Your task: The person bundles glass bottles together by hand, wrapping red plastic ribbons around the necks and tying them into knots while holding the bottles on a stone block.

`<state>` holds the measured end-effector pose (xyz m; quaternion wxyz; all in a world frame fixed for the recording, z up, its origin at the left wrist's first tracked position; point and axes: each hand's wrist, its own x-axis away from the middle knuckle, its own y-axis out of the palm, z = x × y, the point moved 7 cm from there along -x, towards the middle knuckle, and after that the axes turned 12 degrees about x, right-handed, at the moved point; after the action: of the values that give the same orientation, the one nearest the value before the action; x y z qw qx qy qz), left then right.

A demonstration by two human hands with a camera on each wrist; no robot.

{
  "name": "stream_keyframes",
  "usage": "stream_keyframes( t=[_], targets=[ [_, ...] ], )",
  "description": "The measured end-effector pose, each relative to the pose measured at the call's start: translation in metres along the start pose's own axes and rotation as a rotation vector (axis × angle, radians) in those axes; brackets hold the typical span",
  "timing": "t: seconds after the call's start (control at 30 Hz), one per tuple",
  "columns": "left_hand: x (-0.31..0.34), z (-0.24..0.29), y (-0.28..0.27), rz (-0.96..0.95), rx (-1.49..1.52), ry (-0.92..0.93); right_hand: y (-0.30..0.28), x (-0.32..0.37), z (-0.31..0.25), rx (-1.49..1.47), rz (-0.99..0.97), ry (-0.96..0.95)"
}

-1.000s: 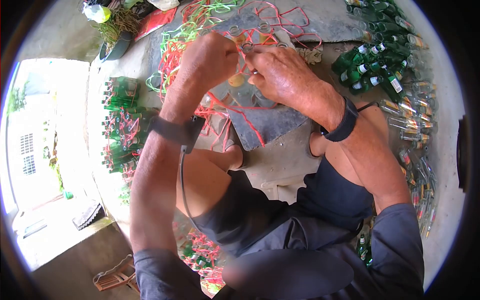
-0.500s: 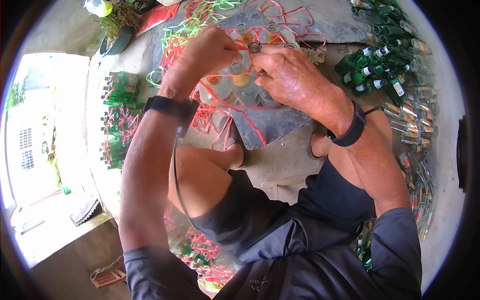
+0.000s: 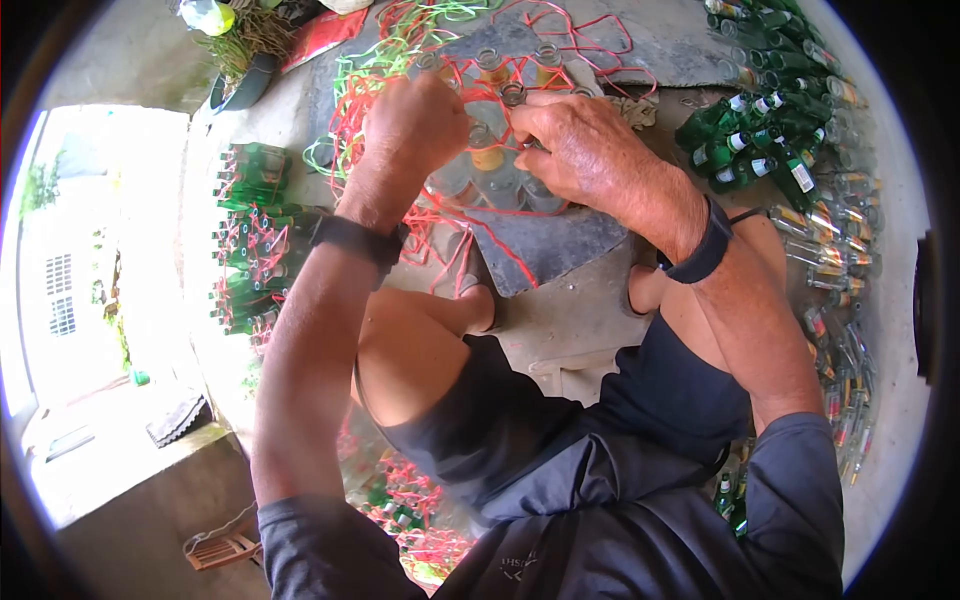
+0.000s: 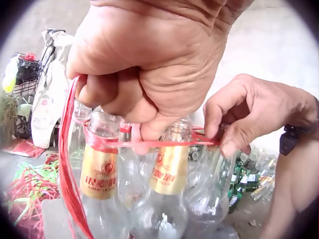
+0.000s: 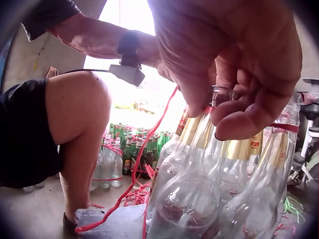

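Observation:
Several clear glass bottles (image 4: 159, 214) with gold neck labels stand upright in a tight group on a dark slab (image 3: 560, 255). Red plastic twine (image 4: 65, 164) runs across their necks just under the rims. My left hand (image 3: 415, 130) is curled in a fist over the left bottles and grips the twine, whose strands hang down from it in the left wrist view. On the right side, my right hand (image 3: 590, 155) bends its thumb and fingers round the neck of a clear bottle (image 5: 189, 204), pinching the twine there. Its palm side shows in the right wrist view.
Loose red and green twine (image 3: 400, 45) lies tangled behind the slab. Green bottles (image 3: 750, 150) and clear bottles (image 3: 825, 240) lie piled along the right wall. Bundled green bottles (image 3: 250, 240) stand at the left. A wooden folding chair (image 3: 220, 550) is at lower left.
My left hand has drawn away from the right hand, toward the left, showing more bottle necks between them. The right hand stays at the same bottle neck, with only a slight shift.

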<state>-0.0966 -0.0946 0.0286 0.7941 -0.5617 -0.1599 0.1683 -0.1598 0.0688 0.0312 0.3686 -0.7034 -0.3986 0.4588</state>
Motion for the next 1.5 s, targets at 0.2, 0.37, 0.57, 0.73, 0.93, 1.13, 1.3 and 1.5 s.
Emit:
stream_keyframes(
  t=[0.2, 0.37, 0.57, 0.73, 0.93, 1.13, 1.3, 1.5],
  targets=[
    [0.021, 0.002, 0.006, 0.157, -0.001, -0.012, -0.003, 0.001, 0.000, -0.038, 0.023, 0.001],
    [0.040, 0.002, 0.007, 0.217, 0.045, -0.102, -0.004, 0.000, 0.001, -0.063, 0.067, -0.029],
    [0.050, -0.016, 0.015, 0.319, 0.260, -0.172, 0.005, 0.000, 0.009, -0.064, 0.051, -0.037],
    [0.056, -0.015, 0.014, 0.426, 0.345, -0.133, 0.005, -0.003, 0.010, -0.084, -0.003, -0.039],
    [0.070, -0.022, 0.033, 0.525, 0.711, -0.277, -0.006, -0.010, 0.009, -0.046, -0.005, -0.051],
    [0.076, -0.024, 0.041, 0.580, 0.876, -0.299, -0.011, -0.021, 0.010, -0.154, 0.052, -0.032],
    [0.083, -0.025, 0.049, 0.648, 0.992, -0.292, -0.002, -0.023, 0.011, -0.104, 0.004, -0.045],
    [0.096, -0.017, 0.046, 0.776, 0.926, -0.196, 0.002, -0.022, 0.003, -0.017, -0.092, -0.097]
  ],
)
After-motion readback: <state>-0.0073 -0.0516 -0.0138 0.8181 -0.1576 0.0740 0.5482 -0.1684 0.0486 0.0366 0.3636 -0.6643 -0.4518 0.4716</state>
